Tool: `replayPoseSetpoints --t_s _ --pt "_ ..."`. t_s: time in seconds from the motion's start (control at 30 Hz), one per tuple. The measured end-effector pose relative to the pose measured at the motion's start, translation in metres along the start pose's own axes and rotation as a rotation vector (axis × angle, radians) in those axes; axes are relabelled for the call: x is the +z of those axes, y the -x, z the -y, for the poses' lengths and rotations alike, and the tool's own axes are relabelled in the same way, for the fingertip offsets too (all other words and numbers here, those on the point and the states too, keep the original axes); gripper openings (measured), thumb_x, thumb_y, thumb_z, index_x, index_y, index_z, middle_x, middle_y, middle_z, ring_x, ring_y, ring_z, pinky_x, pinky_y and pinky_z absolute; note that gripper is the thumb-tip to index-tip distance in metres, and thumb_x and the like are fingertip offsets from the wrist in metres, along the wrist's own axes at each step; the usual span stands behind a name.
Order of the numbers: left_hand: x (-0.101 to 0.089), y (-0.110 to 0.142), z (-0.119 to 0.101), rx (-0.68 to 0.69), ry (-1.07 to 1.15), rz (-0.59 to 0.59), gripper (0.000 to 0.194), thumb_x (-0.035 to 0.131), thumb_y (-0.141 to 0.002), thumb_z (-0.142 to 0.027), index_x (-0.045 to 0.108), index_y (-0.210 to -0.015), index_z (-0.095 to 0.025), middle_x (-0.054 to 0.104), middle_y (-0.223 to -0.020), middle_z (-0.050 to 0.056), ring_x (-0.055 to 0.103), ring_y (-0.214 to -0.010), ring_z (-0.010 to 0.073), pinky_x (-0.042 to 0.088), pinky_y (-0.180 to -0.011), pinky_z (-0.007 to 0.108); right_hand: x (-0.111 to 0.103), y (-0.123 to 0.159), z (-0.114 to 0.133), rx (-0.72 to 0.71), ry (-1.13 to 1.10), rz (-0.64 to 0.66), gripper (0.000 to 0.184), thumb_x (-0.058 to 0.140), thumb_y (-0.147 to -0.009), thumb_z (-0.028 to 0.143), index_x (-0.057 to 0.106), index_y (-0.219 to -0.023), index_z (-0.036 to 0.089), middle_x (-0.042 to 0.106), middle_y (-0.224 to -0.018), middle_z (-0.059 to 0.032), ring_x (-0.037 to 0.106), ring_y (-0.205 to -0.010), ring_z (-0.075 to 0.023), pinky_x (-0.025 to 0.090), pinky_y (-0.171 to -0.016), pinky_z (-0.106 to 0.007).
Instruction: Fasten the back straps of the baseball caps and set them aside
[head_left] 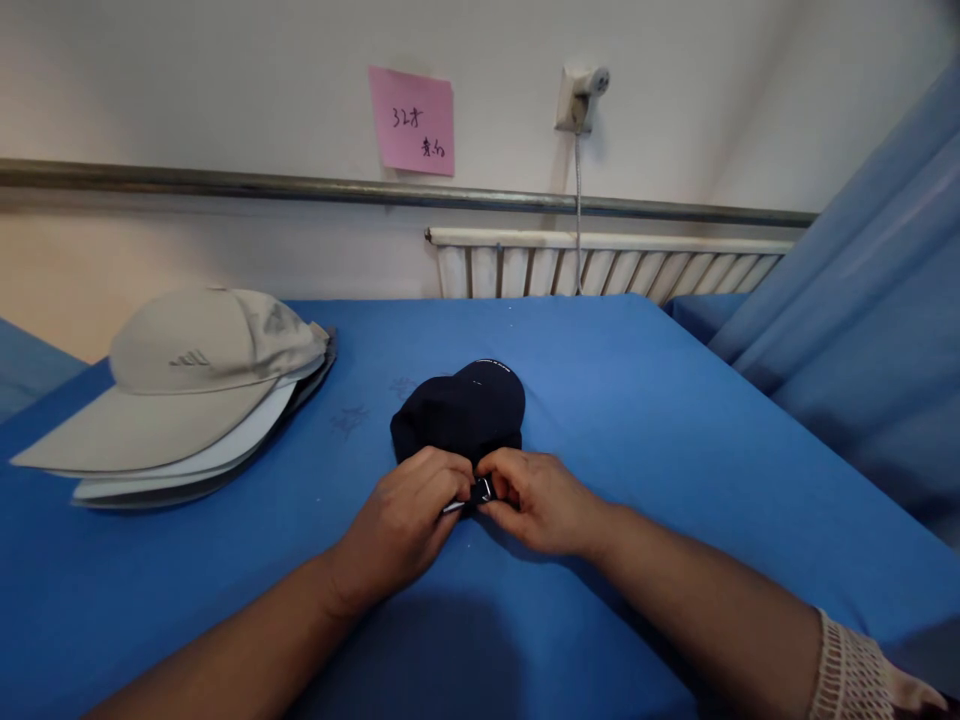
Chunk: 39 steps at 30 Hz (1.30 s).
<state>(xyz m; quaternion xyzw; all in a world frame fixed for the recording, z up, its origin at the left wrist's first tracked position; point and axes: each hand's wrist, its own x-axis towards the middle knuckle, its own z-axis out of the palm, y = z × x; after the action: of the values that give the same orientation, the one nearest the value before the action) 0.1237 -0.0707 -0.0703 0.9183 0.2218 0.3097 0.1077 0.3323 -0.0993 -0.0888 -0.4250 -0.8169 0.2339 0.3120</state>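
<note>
A black baseball cap (459, 412) lies on the blue-covered table, its brim pointing away from me to the far right. At its near edge, the cap's back strap with a shiny metal buckle (484, 489) shows between my hands. My left hand (409, 508) pinches the strap left of the buckle, where a thin pale strip shows under the fingers. My right hand (536, 500) is closed with thumb and fingertips at the buckle's right side. The fingers partly hide the strap.
Stacked caps, a beige one (202, 345) on top, sit at the table's left. The blue table cover (637, 420) reaches toward a metal rail (300, 187), a radiator (540, 265) and a plugged-in cable (578, 200). A blue curtain (870, 260) hangs at right. A pink note (412, 120) is on the wall.
</note>
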Motion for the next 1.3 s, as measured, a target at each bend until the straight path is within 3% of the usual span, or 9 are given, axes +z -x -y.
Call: replayPoseSetpoints --t_s 0.1,0.3,0.53,0.67,0.77,0.93,1.03,1.13,1.3 --pt "-0.002 0.001 0.001 -0.003 -0.054 0.011 0.018 0.053 -0.083 -0.003 0.056 -0.092 -0.018 0.065 -0.095 0.007 0.061 -0.089 0.0193 0.051 -0.079 0.034 0.0 0.0 0.001 0.018 0.044 -0.039 0.017 0.057 -0.082 0.017 0.054 -0.099 0.021 0.055 -0.072 0.0044 0.051 -0.062 -0.0113 0.036 -0.058 -0.024" --pt "-0.011 0.005 0.005 -0.108 -0.14 -0.13 0.025 0.055 -0.075 0.0 0.052 -0.09 -0.019 0.063 -0.094 0.007 0.06 -0.088 0.0205 0.049 -0.08 0.036 -0.002 0.002 0.004 -0.07 0.223 -0.292 0.014 0.05 -0.085 0.014 0.054 -0.098 0.018 0.056 -0.077 -0.0008 0.051 -0.064 -0.0141 0.039 -0.061 -0.027" --pt "-0.012 0.002 -0.003 -0.139 -0.112 -0.014 0.011 0.054 -0.085 -0.012 0.052 -0.092 -0.02 0.063 -0.094 0.006 0.062 -0.086 0.0188 0.049 -0.074 0.031 -0.001 0.003 -0.007 -0.033 0.27 -0.433 0.024 0.048 -0.077 0.009 0.051 -0.099 0.018 0.056 -0.075 -0.0006 0.051 -0.061 -0.0142 0.04 -0.061 -0.028" --pt "-0.015 -0.001 -0.004 -0.212 -0.091 0.135 0.014 0.06 -0.085 -0.03 0.054 -0.092 -0.019 0.062 -0.085 0.003 0.059 -0.072 0.0172 0.046 -0.064 0.03 0.0 0.002 -0.007 0.012 0.282 -0.357 0.022 0.049 -0.078 0.01 0.051 -0.098 0.018 0.058 -0.078 -0.0018 0.053 -0.066 -0.0152 0.04 -0.063 -0.028" --pt "-0.021 -0.002 0.0 -0.297 -0.038 0.235 0.021 0.052 -0.09 -0.039 0.056 -0.083 -0.019 0.061 -0.077 0.001 0.057 -0.066 0.0164 0.043 -0.061 0.029 -0.004 0.002 -0.003 0.099 0.328 -0.148 0.024 0.052 -0.077 0.008 0.053 -0.099 0.019 0.062 -0.082 -0.0019 0.055 -0.068 -0.0155 0.038 -0.063 -0.028" --pt "-0.017 -0.001 0.017 -0.521 -0.055 0.148 0.024 0.044 -0.094 -0.035 0.06 -0.085 -0.019 0.063 -0.073 0.0 0.058 -0.063 0.0156 0.043 -0.06 0.028 -0.014 0.004 0.001 0.145 0.255 0.103 0.023 0.068 -0.08 0.025 0.058 -0.099 0.019 0.064 -0.088 -0.0021 0.057 -0.071 -0.0149 0.037 -0.062 -0.026" --pt "-0.009 0.002 0.025 -0.513 -0.066 0.104 0.023 0.051 -0.091 -0.031 0.063 -0.108 -0.021 0.068 -0.09 0.003 0.064 -0.076 0.018 0.047 -0.068 0.03 -0.016 0.004 -0.002 0.103 0.146 0.054 0.02 0.063 -0.089 0.039 0.062 -0.089 0.019 0.063 -0.083 -0.0011 0.057 -0.071 -0.0135 0.039 -0.064 -0.026" --pt "-0.003 0.002 0.027 -0.487 -0.111 0.145 0.031 0.056 -0.088 -0.03 0.062 -0.118 -0.023 0.068 -0.1 0.006 0.066 -0.084 0.0209 0.049 -0.071 0.032 -0.012 0.001 -0.008 0.11 0.119 -0.084 0.021 0.053 -0.096 0.03 0.061 -0.08 0.019 0.061 -0.078 -0.0004 0.057 -0.071 -0.0127 0.04 -0.065 -0.026" --pt "-0.001 -0.001 0.026 -0.544 -0.204 0.265 0.022 0.059 -0.085 -0.032 0.066 -0.104 -0.021 0.069 -0.093 0.006 0.066 -0.076 0.0227 0.045 -0.064 0.031 0.0 -0.006 -0.017 0.224 0.185 -0.192 0.009 0.066 -0.087 0.027 0.061 -0.09 0.02 0.063 -0.082 0.0002 0.057 -0.068 -0.0128 0.039 -0.062 -0.026"
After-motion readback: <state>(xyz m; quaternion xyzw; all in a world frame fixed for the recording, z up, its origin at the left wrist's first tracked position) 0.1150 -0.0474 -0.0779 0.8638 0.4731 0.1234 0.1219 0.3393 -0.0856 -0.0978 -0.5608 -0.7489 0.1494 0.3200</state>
